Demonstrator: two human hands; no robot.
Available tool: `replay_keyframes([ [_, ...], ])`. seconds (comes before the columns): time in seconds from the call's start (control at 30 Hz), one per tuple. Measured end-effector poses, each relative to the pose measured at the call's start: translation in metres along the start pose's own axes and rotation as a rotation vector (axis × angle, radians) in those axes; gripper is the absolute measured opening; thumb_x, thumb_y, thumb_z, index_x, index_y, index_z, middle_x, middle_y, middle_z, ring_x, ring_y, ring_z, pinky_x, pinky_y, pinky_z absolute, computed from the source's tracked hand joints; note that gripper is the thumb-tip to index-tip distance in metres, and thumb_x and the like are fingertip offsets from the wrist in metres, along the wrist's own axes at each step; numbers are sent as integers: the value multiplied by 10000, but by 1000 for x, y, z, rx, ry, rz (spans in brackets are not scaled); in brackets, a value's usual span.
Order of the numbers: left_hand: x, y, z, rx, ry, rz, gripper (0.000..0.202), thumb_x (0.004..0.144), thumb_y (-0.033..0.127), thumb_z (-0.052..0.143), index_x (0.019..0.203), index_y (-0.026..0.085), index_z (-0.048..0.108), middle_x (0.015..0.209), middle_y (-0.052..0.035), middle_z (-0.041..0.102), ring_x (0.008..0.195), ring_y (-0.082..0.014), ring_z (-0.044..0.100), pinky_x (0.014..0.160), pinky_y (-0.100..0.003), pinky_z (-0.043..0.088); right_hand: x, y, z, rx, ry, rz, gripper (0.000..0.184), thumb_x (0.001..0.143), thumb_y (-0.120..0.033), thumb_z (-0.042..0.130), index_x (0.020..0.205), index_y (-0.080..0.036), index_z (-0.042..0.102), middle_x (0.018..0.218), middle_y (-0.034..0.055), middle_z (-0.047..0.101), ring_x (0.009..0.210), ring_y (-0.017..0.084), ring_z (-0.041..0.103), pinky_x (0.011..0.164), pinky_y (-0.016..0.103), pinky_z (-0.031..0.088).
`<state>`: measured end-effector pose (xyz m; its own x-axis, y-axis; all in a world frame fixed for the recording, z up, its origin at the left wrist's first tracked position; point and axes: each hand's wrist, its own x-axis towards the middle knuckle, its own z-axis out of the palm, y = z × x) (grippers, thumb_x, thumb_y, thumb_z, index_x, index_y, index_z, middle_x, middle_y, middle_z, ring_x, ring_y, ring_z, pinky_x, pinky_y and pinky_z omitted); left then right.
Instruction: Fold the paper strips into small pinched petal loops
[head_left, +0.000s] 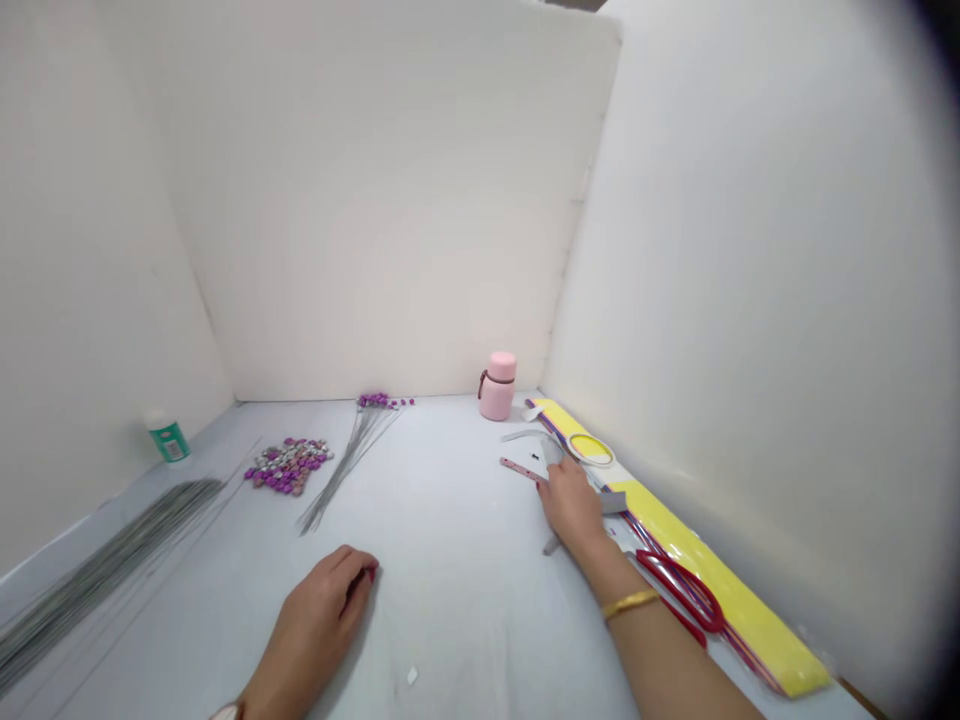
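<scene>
Gold bangle [630,604], red nail polish [372,574]

The right hand [574,505] hides one end of the pink strip [521,468]; its grip is unclear. The left edge cuts off the long wires [112,557], the bottom edge both forearms. The dark speck [535,456] is too small to identify.
</scene>
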<state>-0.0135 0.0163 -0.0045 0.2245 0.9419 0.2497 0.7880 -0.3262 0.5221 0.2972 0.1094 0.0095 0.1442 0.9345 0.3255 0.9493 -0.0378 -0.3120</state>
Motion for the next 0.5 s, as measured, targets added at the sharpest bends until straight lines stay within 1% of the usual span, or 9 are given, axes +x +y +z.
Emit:
replay_keyframes([
  [0.1, 0, 2, -1, 11, -18, 9, 229, 850, 224, 366, 830, 198, 593, 826, -52, 607, 772, -195, 578, 704, -303, 437, 4, 11, 5, -104, -26, 22, 254, 862, -256, 497, 1093, -153, 518, 1111, 82, 544, 911, 190, 570, 765, 375, 481],
  [0.27, 0, 4, -2, -14, -26, 7, 235, 861, 231, 355, 841, 203, 588, 833, -54, 606, 776, -194, 577, 710, -300, 437, 3, 5, 12, -126, -63, 5, 251, 863, -256, 495, 1095, -161, 517, 1112, 76, 544, 914, 190, 569, 765, 377, 481],
  [0.4, 0, 1, -2, -49, -37, -1, 231, 856, 245, 366, 830, 213, 594, 824, -53, 608, 768, -198, 579, 708, -300, 440, 3, 4, 11, -18, -130, 21, 262, 862, -258, 496, 1104, -158, 508, 1111, 72, 544, 913, 194, 570, 760, 387, 483],
  [0.5, 0, -2, -1, -113, -27, -21, 222, 851, 279, 381, 837, 219, 594, 832, -51, 613, 779, -203, 579, 720, -303, 440, -1, -5, 7, 145, -197, 38, 253, 864, -257, 493, 1095, -157, 514, 1104, 73, 547, 911, 193, 570, 761, 385, 482],
])
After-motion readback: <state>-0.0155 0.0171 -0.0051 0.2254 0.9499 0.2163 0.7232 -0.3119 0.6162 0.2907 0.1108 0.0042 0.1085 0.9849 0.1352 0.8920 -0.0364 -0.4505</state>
